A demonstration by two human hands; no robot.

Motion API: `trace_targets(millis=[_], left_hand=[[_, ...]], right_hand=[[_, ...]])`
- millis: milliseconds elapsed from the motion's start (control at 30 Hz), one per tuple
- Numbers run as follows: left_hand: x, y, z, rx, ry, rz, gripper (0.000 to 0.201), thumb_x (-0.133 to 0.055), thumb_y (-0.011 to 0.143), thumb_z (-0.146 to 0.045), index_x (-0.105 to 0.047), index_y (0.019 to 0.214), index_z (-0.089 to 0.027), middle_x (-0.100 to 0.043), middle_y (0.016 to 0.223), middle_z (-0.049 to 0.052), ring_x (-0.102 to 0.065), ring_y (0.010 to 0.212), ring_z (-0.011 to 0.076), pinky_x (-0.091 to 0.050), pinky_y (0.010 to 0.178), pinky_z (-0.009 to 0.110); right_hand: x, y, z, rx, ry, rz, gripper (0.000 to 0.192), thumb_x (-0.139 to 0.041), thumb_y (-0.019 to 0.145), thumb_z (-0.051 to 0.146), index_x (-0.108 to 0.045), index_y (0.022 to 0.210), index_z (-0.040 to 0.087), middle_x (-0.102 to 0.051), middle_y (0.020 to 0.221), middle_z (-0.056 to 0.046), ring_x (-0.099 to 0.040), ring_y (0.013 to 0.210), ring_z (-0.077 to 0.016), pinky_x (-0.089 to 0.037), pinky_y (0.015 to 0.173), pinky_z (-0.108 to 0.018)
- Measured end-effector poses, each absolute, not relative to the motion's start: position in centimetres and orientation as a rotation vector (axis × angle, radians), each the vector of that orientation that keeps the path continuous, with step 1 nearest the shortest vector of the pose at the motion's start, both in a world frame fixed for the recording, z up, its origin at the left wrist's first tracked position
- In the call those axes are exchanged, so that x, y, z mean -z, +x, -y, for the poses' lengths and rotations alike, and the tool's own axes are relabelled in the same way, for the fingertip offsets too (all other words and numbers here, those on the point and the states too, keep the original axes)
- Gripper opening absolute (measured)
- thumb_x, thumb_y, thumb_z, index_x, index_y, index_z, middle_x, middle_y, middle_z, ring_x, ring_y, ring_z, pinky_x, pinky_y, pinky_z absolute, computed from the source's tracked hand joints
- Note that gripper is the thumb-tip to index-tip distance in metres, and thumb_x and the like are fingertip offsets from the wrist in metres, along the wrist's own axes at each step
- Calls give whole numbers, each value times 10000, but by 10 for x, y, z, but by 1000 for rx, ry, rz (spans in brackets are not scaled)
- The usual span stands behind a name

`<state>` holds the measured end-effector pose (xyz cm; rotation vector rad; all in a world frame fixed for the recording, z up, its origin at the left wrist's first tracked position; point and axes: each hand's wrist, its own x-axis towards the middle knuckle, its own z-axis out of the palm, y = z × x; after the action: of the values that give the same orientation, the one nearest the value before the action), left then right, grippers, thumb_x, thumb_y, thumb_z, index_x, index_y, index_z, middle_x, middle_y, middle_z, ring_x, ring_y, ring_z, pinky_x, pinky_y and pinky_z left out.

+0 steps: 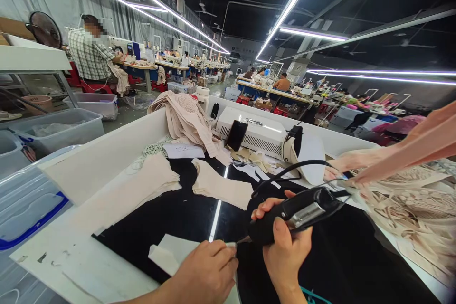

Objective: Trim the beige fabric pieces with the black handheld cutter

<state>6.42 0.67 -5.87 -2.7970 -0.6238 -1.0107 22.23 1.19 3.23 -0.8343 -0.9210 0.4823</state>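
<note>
My right hand (285,247) grips a black handheld electric tool (299,213) with a silver plate and a black cord running back over the table. Its tip points left at a small pale piece of fabric (171,254) that my left hand (206,273) pinches near the front edge of the table. Both lie over a black glossy work surface (171,218). A folded beige fabric piece (221,187) rests just beyond the tool.
Stacked beige fabric (135,190) lies at left, a heap of garments (185,118) at the back, a white machine (256,135) with a phone (237,135) leaning on it. Lace fabric (416,218) piles at right, where another person's arm (402,152) reaches in. Plastic bins (53,128) stand at left.
</note>
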Motion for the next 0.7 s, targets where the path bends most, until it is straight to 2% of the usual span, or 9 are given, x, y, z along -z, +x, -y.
trace_targets(millis=[267,700], left_hand=[[67,66,-7,988,-2783,618,101,-599,1003,-225,-638,1052,-145,-725,1076,56,-655,920,176,-523,714,296],[60,66,-6,996,-2785,627,76,-571,1011,-207,-623,994,-155,-720,1018,59,-646,872,169,-486,635,287]], right_hand=[[-37,222,-12,-474,-829,883,408,-747,861,365,-568,1220,288,-643,795,34,-606,629,-144,-568,569,-325],[-30,220,-9,-478,-862,891,395,-731,893,321,-562,1250,297,-651,815,27,-616,663,-146,-575,601,-329]])
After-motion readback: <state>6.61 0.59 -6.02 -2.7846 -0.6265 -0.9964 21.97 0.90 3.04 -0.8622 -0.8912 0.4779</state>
